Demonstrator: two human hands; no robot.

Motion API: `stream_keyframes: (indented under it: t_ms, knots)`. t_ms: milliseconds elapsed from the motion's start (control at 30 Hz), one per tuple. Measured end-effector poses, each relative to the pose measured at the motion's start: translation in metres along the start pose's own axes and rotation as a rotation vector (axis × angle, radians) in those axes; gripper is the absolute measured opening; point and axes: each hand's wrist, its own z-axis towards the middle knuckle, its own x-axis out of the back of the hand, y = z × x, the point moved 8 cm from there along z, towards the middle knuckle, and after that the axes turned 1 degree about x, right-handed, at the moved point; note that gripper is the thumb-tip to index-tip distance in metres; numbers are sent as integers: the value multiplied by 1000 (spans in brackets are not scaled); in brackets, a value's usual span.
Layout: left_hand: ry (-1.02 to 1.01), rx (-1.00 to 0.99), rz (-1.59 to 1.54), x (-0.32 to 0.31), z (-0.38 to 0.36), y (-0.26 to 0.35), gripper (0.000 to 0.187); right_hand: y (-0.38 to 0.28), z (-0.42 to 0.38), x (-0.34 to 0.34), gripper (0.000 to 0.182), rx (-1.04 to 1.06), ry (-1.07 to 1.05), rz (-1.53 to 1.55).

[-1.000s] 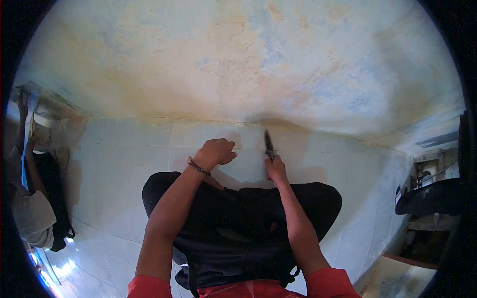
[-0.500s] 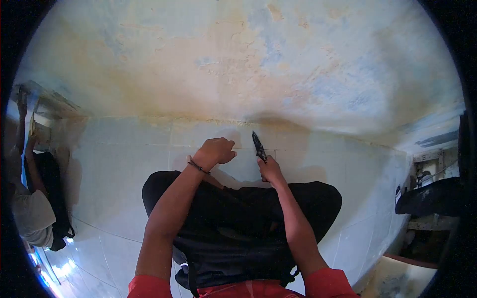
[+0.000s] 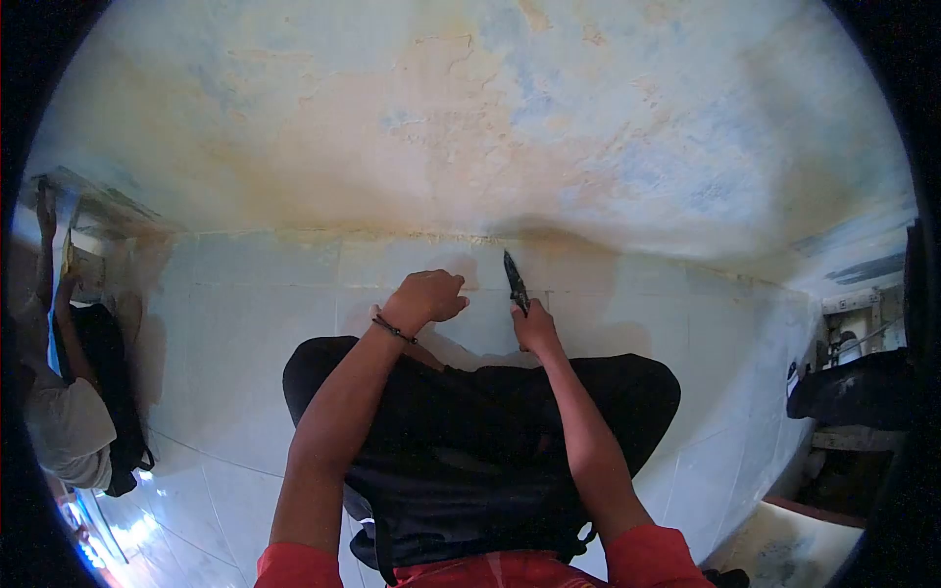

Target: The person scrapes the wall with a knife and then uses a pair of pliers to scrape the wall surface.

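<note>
A black knife (image 3: 515, 278) points its blade toward the foot of the wall. My right hand (image 3: 534, 327) is wrapped round its handle, just above the floor tiles. To its left, my left hand (image 3: 431, 298) hangs over the floor with its fingers curled in; whether anything is inside them is hidden. A dark beaded bracelet (image 3: 395, 329) circles that wrist. Beyond both hands rises the stained, peeling wall (image 3: 470, 127), its paint cracked and flaking along the bottom edge.
Pale floor tiles (image 3: 235, 363) run up to the wall. My crossed legs (image 3: 470, 412) in black trousers lie under my forearms. At the far left another person (image 3: 74, 421) sits by the wall with an arm raised. Shelving with a black bag (image 3: 848, 390) stands at right.
My right hand has shifted slightly up and to the right with the knife. My left hand stays almost where it was.
</note>
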Motion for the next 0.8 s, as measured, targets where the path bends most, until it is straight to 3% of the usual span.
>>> stream_keyframes:
  t_ms: [133,200,333,400,467,533,600,733,800]
  knots:
    - [106,-16,-13,4,-4,-2,36,-6,-2,14,29,-49,-34,73]
    - [75,-2,-2,2,-3,-3,37,-3,-9,31,29,-219,46,297]
    - [77,-6,-12,2,1,-3,37,19,-2,23,27,-272,96,170]
    - [76,-8,-14,1,2,-2,37,12,0,-4,34,-81,-70,71]
    - [75,-3,-15,3,0,-1,36,-11,-15,0,30,-113,-135,142]
    - [-50,31,18,0,-1,-1,45,-25,-22,4,26,-141,-207,216]
    - [-45,25,18,3,-5,-1,45,-13,-22,21,28,-314,-100,344]
    - [-22,9,35,4,-1,2,45,-10,-25,37,36,-346,45,309]
    - [-43,12,31,3,-1,3,45,-25,-24,17,37,-197,-230,163]
